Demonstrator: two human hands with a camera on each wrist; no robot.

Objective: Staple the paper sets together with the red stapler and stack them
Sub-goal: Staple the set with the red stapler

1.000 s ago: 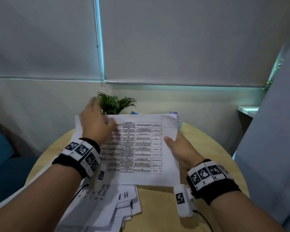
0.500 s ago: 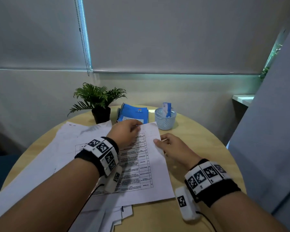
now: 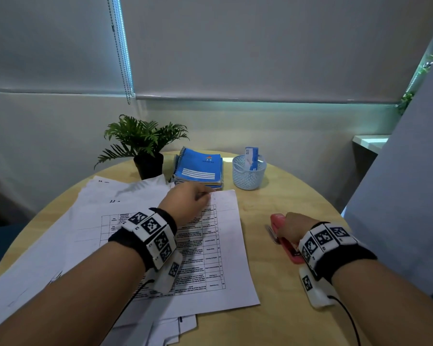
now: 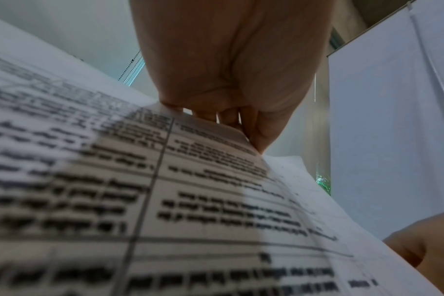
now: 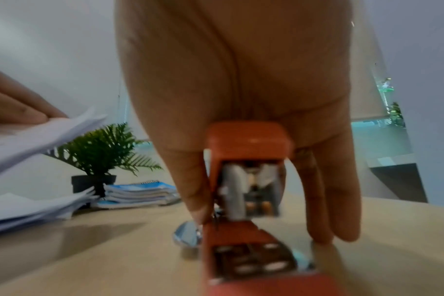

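Here, the red stapler (image 3: 284,236) is gripped by the right hand (image 3: 296,227) near the table's (image 3: 273,328) right edge — while the paper set's (image 3: 218,258) far corner is pinched by the left hand (image 3: 186,202), mid-table.

Left hand (image 3: 185,201) pinching, right hand (image 3: 296,227) clasped (both grips closed, forearms extended).
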